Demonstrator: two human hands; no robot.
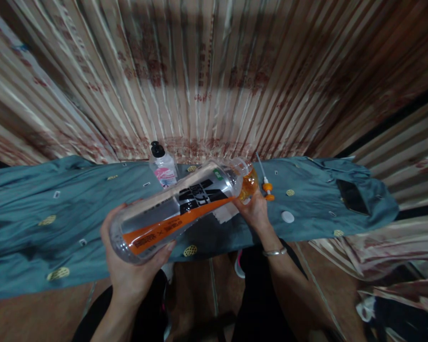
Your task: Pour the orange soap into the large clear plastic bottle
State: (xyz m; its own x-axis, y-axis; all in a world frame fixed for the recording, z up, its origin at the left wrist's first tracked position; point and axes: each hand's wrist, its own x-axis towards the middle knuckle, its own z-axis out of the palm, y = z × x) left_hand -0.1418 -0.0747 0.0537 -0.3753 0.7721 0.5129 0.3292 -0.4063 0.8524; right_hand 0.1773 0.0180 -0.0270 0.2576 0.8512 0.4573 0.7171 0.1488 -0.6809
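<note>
My left hand (128, 270) is closed around the base of a large clear plastic bottle (164, 213) with a silver, black and orange label. The bottle is tilted, its neck pointing right and lower parts of the contents hard to make out. My right hand (255, 209) is wrapped round a smaller clear bottle (248, 183) holding orange liquid, close to the large bottle's neck. Whether the two mouths touch, I cannot tell. Right of it lies an orange and white pump head (267, 187) with its tube. A white round cap (287, 217) is nearby.
A teal patterned cloth (217, 242) covers the narrow table. At the back stands a pump bottle (164, 168) with a black top and pink label. A white tissue or paper (225, 212) lies under the bottles. A dark phone (352, 196) rests at the right; pleated curtains (207, 71) hang behind.
</note>
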